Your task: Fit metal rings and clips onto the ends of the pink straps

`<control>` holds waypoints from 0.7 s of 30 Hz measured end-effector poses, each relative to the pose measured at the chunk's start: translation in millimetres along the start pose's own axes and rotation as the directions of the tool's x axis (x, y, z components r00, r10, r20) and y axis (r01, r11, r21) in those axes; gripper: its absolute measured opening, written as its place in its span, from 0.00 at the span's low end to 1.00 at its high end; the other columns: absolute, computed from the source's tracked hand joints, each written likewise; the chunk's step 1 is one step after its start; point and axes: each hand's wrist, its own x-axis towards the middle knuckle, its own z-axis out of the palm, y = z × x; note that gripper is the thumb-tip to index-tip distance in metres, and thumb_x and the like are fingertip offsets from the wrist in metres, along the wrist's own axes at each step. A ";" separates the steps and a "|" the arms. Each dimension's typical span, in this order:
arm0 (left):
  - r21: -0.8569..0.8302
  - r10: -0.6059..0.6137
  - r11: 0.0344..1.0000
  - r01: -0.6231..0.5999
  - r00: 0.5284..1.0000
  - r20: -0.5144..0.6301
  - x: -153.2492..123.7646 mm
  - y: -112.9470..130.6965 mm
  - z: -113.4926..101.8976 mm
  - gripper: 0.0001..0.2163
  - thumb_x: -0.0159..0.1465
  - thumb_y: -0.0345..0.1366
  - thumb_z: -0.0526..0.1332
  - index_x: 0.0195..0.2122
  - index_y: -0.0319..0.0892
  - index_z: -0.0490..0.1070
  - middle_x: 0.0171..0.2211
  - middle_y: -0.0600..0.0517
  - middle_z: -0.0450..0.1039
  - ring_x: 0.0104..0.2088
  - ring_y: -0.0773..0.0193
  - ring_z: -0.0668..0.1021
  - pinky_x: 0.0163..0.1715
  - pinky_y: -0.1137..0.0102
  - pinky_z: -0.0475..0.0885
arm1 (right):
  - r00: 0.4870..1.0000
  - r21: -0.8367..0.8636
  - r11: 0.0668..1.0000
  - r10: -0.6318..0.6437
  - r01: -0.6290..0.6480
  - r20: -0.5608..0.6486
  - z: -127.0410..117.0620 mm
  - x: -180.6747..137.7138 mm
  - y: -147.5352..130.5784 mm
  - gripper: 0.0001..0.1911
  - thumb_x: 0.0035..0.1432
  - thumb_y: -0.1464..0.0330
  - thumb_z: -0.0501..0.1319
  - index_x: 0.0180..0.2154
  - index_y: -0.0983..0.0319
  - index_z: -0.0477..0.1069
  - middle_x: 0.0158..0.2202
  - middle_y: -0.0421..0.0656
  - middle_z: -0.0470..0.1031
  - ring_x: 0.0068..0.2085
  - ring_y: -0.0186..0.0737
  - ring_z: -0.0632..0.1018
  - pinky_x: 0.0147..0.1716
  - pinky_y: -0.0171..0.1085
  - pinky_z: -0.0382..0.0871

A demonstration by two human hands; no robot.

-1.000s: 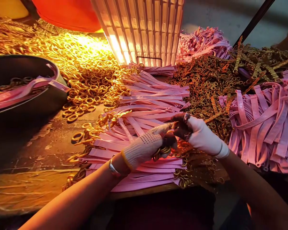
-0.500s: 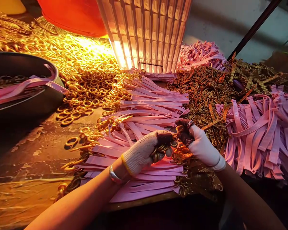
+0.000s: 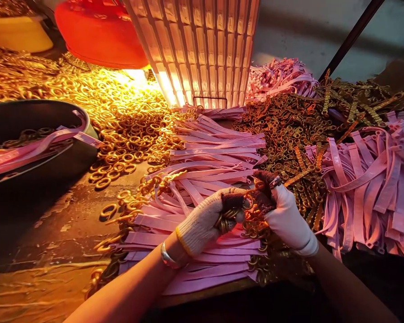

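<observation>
Several gold metal rings (image 3: pixel 229 219) sit bunched in the gloved left hand (image 3: pixel 207 219), whose fingers are curled closed around them, just below the centre of the view. Touching it at 3 o'clock, the gloved right hand (image 3: pixel 283 211) pinches its dark-tipped fingers (image 3: pixel 264 190) together on one ring (image 3: pixel 248 200) held between the two hands. Whether a strap is threaded through that ring cannot be told. A silver bangle (image 3: pixel 168 257) circles the left wrist.

Directly beneath both hands lies a fanned stack of flat pink straps (image 3: pixel 208 157), with gold rings fastened along its edge at 9 o'clock and at 5 o'clock. At 10 o'clock from the hands spreads a wide, brightly lit heap of loose gold rings (image 3: pixel 121 121) on the worn wooden table (image 3: pixel 54 224). Far out at 9 o'clock stands a dark round pan (image 3: pixel 40 116) holding a few pink straps. At 12 o'clock rises a ribbed pale basket (image 3: pixel 202 45), with a red tub (image 3: pixel 101 33) beside it at 11 o'clock. At 2 o'clock lies a darker mound of bronze-coloured chain pieces (image 3: pixel 289 125), and at 3 o'clock a loose tangle of pink straps (image 3: pixel 373 188).
</observation>
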 end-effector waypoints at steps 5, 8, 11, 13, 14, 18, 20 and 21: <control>-0.088 -0.121 0.989 0.117 0.991 -0.051 -1.3 -5.5 2.4 0.05 0.58 0.29 0.67 0.37 0.38 0.78 0.29 0.51 0.78 0.19 0.72 0.76 0.17 0.81 0.71 | 0.995 0.012 1.000 -0.008 0.009 -0.103 2.7 -6.0 0.4 0.32 0.58 0.77 0.61 0.63 0.54 0.65 0.55 0.44 0.76 0.51 0.43 0.78 0.56 0.44 0.72; -0.120 -0.087 0.990 0.075 0.992 -0.094 0.4 -12.6 4.8 0.03 0.59 0.29 0.68 0.34 0.38 0.77 0.25 0.52 0.77 0.17 0.72 0.74 0.15 0.80 0.70 | 0.982 -0.131 0.987 -0.115 0.095 -0.150 8.5 -10.2 1.0 0.34 0.58 0.76 0.62 0.64 0.52 0.64 0.54 0.45 0.76 0.51 0.46 0.78 0.57 0.47 0.72; -0.184 -0.091 0.981 0.063 0.984 -0.153 4.5 -19.0 6.9 0.03 0.59 0.27 0.66 0.35 0.38 0.77 0.27 0.51 0.78 0.19 0.71 0.76 0.19 0.79 0.74 | 0.958 -0.227 0.949 -0.252 0.218 -0.136 14.4 -13.4 2.6 0.38 0.56 0.78 0.61 0.66 0.49 0.61 0.56 0.45 0.75 0.55 0.48 0.77 0.59 0.48 0.71; -0.219 -0.087 0.975 0.046 0.979 -0.182 7.3 -21.7 7.5 0.05 0.60 0.27 0.65 0.37 0.38 0.77 0.30 0.50 0.79 0.21 0.70 0.77 0.21 0.78 0.75 | 0.951 -0.230 0.941 -0.283 0.249 -0.127 16.2 -14.5 3.5 0.40 0.55 0.80 0.61 0.66 0.48 0.61 0.57 0.44 0.75 0.56 0.48 0.77 0.59 0.48 0.72; -0.219 -0.070 0.975 0.027 0.980 -0.187 8.3 -22.4 7.6 0.05 0.60 0.28 0.65 0.38 0.39 0.77 0.30 0.50 0.79 0.21 0.70 0.77 0.21 0.78 0.75 | 0.955 -0.213 0.946 -0.273 0.245 -0.116 16.1 -14.8 3.7 0.40 0.55 0.80 0.61 0.65 0.48 0.62 0.57 0.44 0.75 0.55 0.48 0.77 0.59 0.48 0.72; -0.142 0.063 0.986 -0.087 0.985 -0.161 7.2 -21.3 6.7 0.08 0.59 0.32 0.67 0.41 0.40 0.79 0.30 0.52 0.76 0.20 0.73 0.73 0.20 0.80 0.70 | 0.978 -0.103 0.981 -0.174 0.163 -0.118 11.5 -15.5 3.1 0.35 0.56 0.79 0.62 0.62 0.48 0.66 0.55 0.42 0.77 0.53 0.46 0.78 0.57 0.44 0.73; -0.019 0.175 0.984 -0.178 0.977 -0.121 3.7 -19.0 4.8 0.11 0.60 0.35 0.67 0.44 0.41 0.80 0.26 0.54 0.73 0.19 0.74 0.69 0.18 0.80 0.66 | 0.990 0.003 0.996 -0.084 0.085 -0.115 8.9 -14.7 1.8 0.30 0.58 0.78 0.61 0.60 0.49 0.68 0.53 0.41 0.77 0.51 0.44 0.79 0.55 0.43 0.73; 0.091 0.238 0.969 -0.229 0.966 -0.100 1.5 -17.6 3.7 0.13 0.61 0.36 0.67 0.46 0.42 0.80 0.23 0.55 0.71 0.18 0.74 0.67 0.17 0.80 0.64 | 0.995 0.074 0.997 -0.030 0.038 -0.098 7.8 -13.5 0.9 0.28 0.59 0.77 0.60 0.58 0.50 0.70 0.52 0.41 0.78 0.50 0.43 0.79 0.53 0.42 0.74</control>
